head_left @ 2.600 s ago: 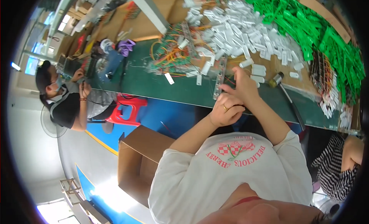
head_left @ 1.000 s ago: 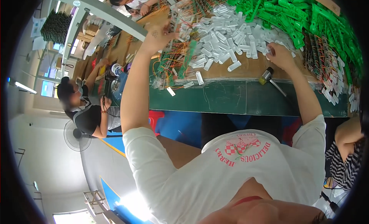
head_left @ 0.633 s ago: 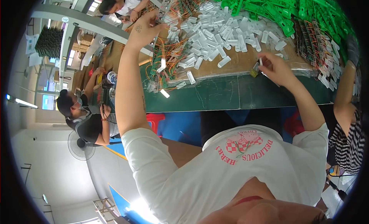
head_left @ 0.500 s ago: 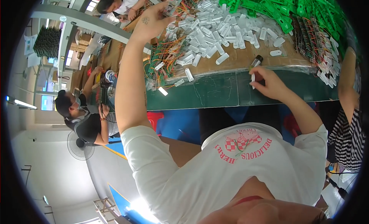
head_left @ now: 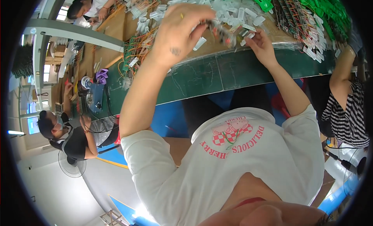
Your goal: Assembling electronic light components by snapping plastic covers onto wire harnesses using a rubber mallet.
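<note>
My left hand (head_left: 180, 33) is closed on a circuit board (head_left: 223, 35), which is smeared by motion and held over the front of the bench. Close to its right, my right hand (head_left: 262, 47) pinches a small whitish plastic cover (head_left: 244, 41) between thumb and fingertips. Loose translucent white covers (head_left: 237, 14) lie in a heap just beyond both hands. A single cover (head_left: 199, 44) rests by the left hand's fingers. Left of my left wrist lie green circuit boards with orange wires (head_left: 134, 55).
Bright green plastic housings (head_left: 311, 6) are piled at the far right, beside rows of wired boards (head_left: 291, 20). A grey metal frame (head_left: 74, 32) stands on the left. Co-workers sit at the left (head_left: 70, 132), far left (head_left: 91, 8) and right (head_left: 347, 109). The green bench edge (head_left: 194, 76) runs before me.
My left hand has come down and right from the far boards, bringing the circuit board near my right hand. The right hand has risen slightly with its cover. The whole view has shifted.
</note>
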`<state>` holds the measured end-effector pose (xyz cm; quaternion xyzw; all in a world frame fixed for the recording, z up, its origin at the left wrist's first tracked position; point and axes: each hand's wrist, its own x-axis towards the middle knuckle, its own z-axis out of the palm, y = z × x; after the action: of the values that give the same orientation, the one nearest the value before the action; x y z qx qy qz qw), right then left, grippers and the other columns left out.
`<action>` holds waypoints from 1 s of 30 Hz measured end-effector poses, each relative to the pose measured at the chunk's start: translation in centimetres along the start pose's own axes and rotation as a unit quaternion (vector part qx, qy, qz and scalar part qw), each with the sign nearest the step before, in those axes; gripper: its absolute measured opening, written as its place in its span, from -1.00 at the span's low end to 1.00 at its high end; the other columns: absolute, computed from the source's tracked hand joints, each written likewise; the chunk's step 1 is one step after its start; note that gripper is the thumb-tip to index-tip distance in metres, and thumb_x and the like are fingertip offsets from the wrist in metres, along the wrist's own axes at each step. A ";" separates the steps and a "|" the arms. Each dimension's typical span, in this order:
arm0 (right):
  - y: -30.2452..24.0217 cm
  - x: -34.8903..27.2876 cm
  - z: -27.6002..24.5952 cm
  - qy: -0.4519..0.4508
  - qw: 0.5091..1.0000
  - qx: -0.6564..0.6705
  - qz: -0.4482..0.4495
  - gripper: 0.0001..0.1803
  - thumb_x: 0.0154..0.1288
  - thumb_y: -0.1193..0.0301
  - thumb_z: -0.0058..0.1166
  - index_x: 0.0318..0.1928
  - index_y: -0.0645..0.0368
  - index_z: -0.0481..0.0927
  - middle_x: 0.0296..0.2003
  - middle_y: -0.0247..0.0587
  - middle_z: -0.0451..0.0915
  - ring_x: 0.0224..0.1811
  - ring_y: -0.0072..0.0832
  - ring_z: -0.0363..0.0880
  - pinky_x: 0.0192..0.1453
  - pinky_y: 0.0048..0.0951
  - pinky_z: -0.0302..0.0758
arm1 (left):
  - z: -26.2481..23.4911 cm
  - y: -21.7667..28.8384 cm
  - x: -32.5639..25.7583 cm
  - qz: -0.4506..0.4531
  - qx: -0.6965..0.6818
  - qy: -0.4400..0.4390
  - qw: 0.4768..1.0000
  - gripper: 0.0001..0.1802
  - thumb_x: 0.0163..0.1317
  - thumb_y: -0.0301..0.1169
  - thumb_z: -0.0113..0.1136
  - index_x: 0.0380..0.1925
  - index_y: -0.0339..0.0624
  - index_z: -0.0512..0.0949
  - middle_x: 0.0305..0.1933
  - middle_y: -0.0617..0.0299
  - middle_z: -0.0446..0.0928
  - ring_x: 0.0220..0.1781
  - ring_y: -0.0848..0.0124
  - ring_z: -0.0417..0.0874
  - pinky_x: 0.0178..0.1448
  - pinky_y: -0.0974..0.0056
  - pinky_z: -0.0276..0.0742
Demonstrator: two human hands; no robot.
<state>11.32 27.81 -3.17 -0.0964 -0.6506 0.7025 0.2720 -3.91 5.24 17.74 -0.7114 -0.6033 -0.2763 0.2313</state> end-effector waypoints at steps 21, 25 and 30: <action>-2.4 -5.8 6.7 -0.146 0.930 -0.337 -0.032 -0.67 0.38 0.51 0.19 0.06 0.24 0.39 -0.04 -0.03 0.68 0.03 -0.18 0.71 0.05 -0.32 0.61 | 4.4 3.6 -17.6 -0.024 0.016 -0.131 0.991 -0.61 0.06 -0.46 0.18 -0.03 -0.06 0.61 0.14 0.16 0.53 0.27 0.15 0.55 0.20 0.12 0.63; -2.7 -7.4 6.2 -0.121 0.918 -0.364 -0.103 -0.70 0.33 0.50 0.22 0.01 0.23 0.46 -0.07 -0.04 0.67 -0.07 -0.09 0.69 -0.05 -0.29 0.59 | 2.9 2.9 -19.6 -0.040 0.039 -0.181 0.982 -0.56 0.09 -0.48 0.14 0.04 -0.11 0.61 0.16 0.13 0.53 0.30 0.16 0.54 0.24 0.14 0.62; -2.6 -8.1 6.5 -0.125 0.906 -0.377 -0.149 -0.70 0.28 0.50 0.25 -0.02 0.22 0.51 -0.06 -0.05 0.66 -0.10 -0.06 0.65 -0.05 -0.25 0.57 | 1.9 3.1 -20.6 -0.073 0.020 -0.234 0.969 -0.59 0.13 -0.48 0.16 0.04 -0.20 0.57 0.13 0.07 0.52 0.33 0.11 0.50 0.33 0.11 0.54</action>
<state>15.60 18.11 -1.57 -0.0048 -0.9021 0.3628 0.2335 -3.06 -9.11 2.48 -0.7058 -0.6962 -0.1058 0.0774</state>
